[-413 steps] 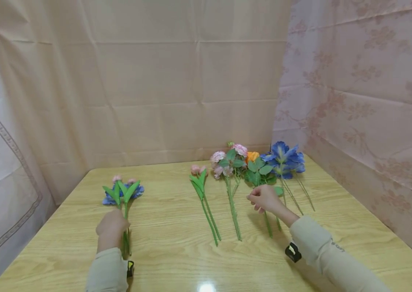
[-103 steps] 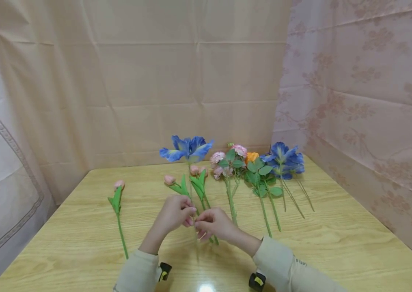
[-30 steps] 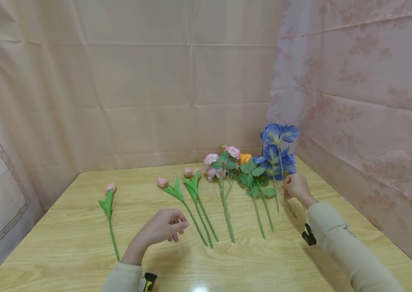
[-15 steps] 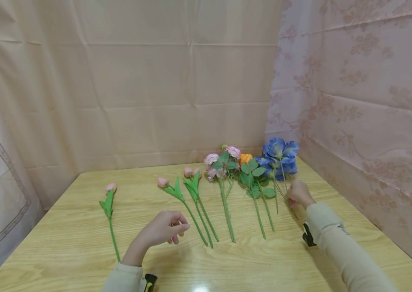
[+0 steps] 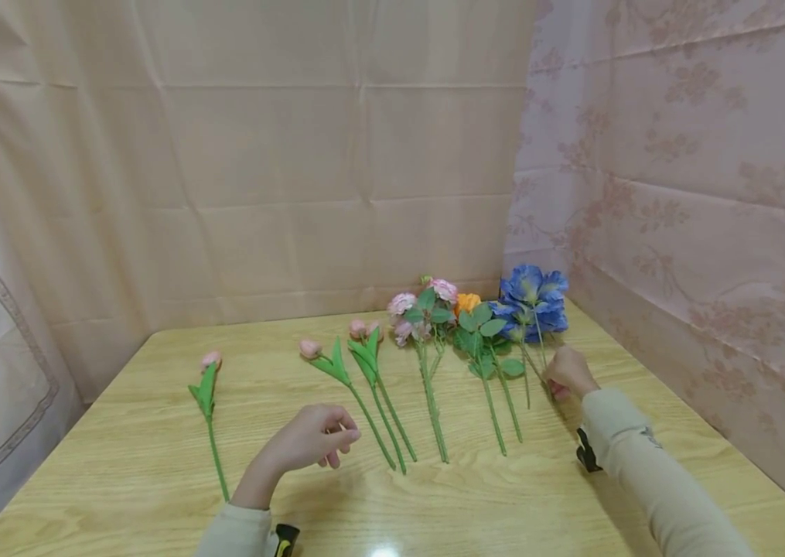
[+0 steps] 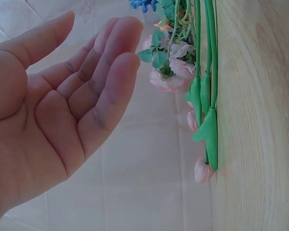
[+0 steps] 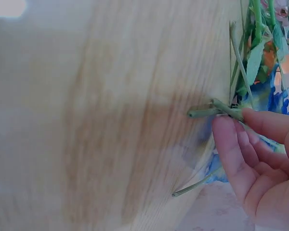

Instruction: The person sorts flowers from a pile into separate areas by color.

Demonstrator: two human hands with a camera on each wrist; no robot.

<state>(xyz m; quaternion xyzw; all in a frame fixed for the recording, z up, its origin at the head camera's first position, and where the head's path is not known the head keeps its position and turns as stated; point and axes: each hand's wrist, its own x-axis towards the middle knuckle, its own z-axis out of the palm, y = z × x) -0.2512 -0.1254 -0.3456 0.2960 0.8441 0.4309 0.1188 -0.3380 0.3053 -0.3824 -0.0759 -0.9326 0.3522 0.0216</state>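
Observation:
At the right of the head view my right hand (image 5: 569, 373) pinches the thin stem of a blue iris (image 5: 533, 285), whose bloom lies over other blue irises (image 5: 551, 321). In the right wrist view, two green stem ends (image 7: 202, 112) cross right at the thumb and fingertips. My left hand (image 5: 315, 437) hovers over the table with relaxed fingers and nothing in them; the left wrist view shows its bare palm (image 6: 53, 125). Just beyond it lies a pink tulip (image 5: 310, 348) beside two more pink tulips (image 5: 359, 330).
A single pink tulip (image 5: 211, 358) lies at the left of the wooden table (image 5: 121, 464). Pink-white flowers (image 5: 402, 303) and an orange flower (image 5: 467, 303) with green leaves lie at the back centre-right. Beige curtain (image 5: 281, 193) and patterned cloth (image 5: 698, 193) close the back and right.
The blue iris has gone from the left to the right group and been lowered there by my right hand. One tulip has moved from the left to the middle. My left hand has let go.

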